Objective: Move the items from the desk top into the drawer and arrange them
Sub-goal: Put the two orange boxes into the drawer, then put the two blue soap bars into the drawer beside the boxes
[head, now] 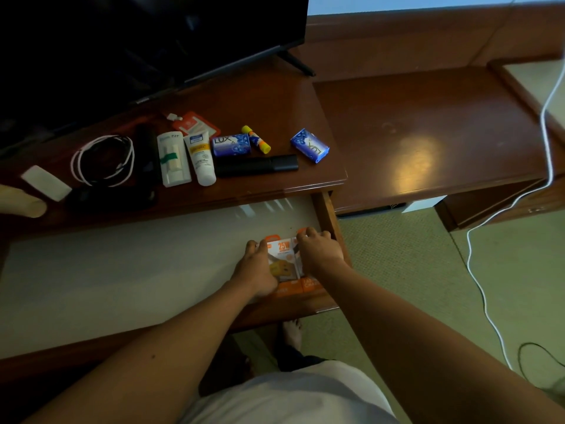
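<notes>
The open drawer [128, 270] has a pale liner. In its right front corner lie two orange charger boxes side by side. My left hand [255, 267] grips the left charger box [282, 261], and my right hand [318, 252] rests over the right charger box [310, 284]. On the desk top [275, 96] lie a coiled white cable [102, 160], a white packet [172, 159], a white tube [200, 159], a red pouch [195, 125], two blue soap bars [231, 144] [309, 145], a yellow-capped stick [256, 139], a black remote [256, 165] and a white block [46, 182].
A dark TV screen [153, 35] stands at the back of the desk. A lower wooden table [428, 133] adjoins on the right. A white cord [489, 224] hangs down to the green carpet [412, 264]. My bare foot [292, 332] is below the drawer front.
</notes>
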### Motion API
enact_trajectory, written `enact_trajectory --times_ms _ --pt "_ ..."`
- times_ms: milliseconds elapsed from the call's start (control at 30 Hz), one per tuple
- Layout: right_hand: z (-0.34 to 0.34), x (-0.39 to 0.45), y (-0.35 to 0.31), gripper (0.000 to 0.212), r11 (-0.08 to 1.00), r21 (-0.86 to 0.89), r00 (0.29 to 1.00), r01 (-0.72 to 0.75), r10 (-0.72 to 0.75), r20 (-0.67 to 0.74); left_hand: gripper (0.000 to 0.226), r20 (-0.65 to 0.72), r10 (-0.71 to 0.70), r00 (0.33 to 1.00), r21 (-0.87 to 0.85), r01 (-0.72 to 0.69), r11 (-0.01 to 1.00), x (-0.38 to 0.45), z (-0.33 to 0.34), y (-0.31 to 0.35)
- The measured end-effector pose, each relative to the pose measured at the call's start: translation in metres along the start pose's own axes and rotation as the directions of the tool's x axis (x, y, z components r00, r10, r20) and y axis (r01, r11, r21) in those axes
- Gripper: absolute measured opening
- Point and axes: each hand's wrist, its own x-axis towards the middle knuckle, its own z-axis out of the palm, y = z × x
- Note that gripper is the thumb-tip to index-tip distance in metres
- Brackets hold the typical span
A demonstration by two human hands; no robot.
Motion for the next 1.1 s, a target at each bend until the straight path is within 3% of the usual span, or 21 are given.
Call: enact_trajectory --times_ms 200,367,567,700,867,1100 --pt "0.0 -0.002 0.0 0.075 1.0 -0.003 1.0 0.001 -0.001 -0.001 0.095 0.039 0.005 0.999 0.048 -0.007 0.999 -0.001 -0.012 0.002" --pt "-0.008 -0.002 -0.001 0.07 0.999 0.003 0.999 0.032 -0.032 -0.032 0.089 0.011 -0.015 1.0 0.227 0.012 0.974 -0.003 -0.029 0.011" --pt "-0.042 0.011 0.0 0.047 0.98 0.162 0.953 0.119 -0.066 -0.295 0.058 -0.163 0.123 0.979 0.151 -0.098 0.984 0.003 -0.064 0.041" --pt "-0.078 0.026 0.002 0.029 0.957 0.241 0.912 0.165 -0.055 -0.407 0.042 -0.367 0.224 0.903 0.056 -0.219 0.974 0.014 -0.101 0.058" --pt "-0.115 0.055 0.006 0.02 0.949 0.24 0.791 0.206 -0.018 -0.611 0.033 -0.488 0.275 0.828 0.044 -0.291 0.956 0.041 -0.146 0.07" --pt "-0.148 0.107 0.022 0.044 0.967 0.237 0.864 0.092 0.041 -0.501 0.045 -0.436 0.309 0.845 0.266 -0.207 0.942 0.092 -0.199 0.069"
